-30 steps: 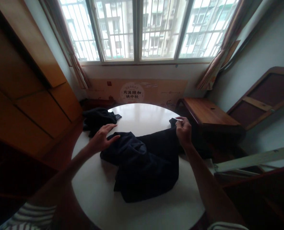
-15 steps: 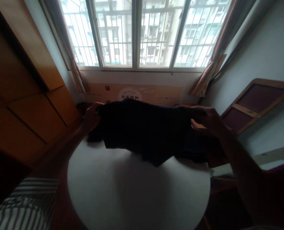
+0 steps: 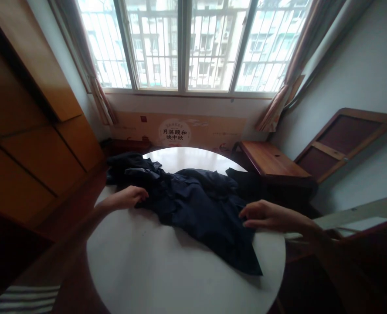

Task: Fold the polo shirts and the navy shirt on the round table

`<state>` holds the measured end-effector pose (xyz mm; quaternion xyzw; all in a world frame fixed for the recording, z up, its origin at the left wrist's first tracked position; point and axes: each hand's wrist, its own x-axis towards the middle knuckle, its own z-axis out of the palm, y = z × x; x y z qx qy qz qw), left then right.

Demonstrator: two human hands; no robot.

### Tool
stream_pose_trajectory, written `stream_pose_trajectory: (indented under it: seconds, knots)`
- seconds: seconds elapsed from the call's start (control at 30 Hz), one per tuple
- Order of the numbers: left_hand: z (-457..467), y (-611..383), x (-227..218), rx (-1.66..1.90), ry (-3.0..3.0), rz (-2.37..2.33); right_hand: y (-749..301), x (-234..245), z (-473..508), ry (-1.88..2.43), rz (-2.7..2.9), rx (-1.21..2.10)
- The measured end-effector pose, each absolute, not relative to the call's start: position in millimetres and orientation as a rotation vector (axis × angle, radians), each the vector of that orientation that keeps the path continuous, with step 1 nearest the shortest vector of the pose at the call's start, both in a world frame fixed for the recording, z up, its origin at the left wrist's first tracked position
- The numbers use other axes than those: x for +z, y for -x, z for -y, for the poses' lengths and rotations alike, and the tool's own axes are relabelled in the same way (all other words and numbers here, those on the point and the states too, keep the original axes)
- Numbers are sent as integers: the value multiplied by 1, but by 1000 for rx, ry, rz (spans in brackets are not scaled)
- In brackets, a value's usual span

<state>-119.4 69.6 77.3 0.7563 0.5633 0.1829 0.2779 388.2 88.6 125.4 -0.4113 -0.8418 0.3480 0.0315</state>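
A dark navy garment [image 3: 200,209] lies spread and rumpled across the far half of a round white table [image 3: 167,279]. My left hand [image 3: 130,197] rests at the garment's left edge with its fingers curled onto the cloth. My right hand [image 3: 265,216] lies on the garment's right edge near the table rim, fingers bent and pinching the fabric. A second dark piece of clothing [image 3: 123,165] is bunched at the table's far left, touching the navy garment.
A low wooden side table [image 3: 272,159] stands to the right behind the round table. Wooden cabinets [image 3: 33,144] line the left wall. A cardboard panel [image 3: 180,131] leans below the barred window. A framed wooden board [image 3: 347,139] leans on the right wall.
Half a second ago both hands held the navy garment up in the air, stretched between them. Now it lies on the table, laid out flatter than one second ago, hands at its edges.
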Motion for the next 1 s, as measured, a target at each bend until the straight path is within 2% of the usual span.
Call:
stream_pose_trajectory:
  seconds: [0.07,0.17,0.27,0.37,0.47,0.6,0.67,0.7,0.8,0.83,0.9,1.0]
  knots:
    - [-63,94,68,623,-2093,-1562,-374,109,-112,1288,2478,835]
    - [-55,53,55,498,-2161,-1701,-349,94,-142,1251,2432,489]
    - [-52,26,39,305,-2212,-1831,-318,85,-159,1132,2552,335]
    - [-53,20,29,270,-2250,-1815,-289,76,-172,1269,2665,190]
    - [-52,33,32,443,-2262,-1711,-273,72,-187,1494,2686,159]
    - [-45,69,49,956,-2195,-1624,-278,88,-189,1490,2666,210]
    - [-46,90,58,1212,-2058,-1644,-289,106,-173,1360,2691,388]
    - [-48,99,62,1329,-1931,-1663,-294,115,-162,1255,2730,592]
    - [-57,113,68,1553,-1434,-1549,-304,139,-127,824,2799,1484]
    - [-61,112,69,1564,-1304,-1443,-302,143,-119,723,2772,1690]
    - [-65,102,71,1514,-1167,-1226,-291,144,-114,711,2659,1774]
    - [-65,74,75,1383,-1142,-1068,-258,133,-126,914,2383,1541]
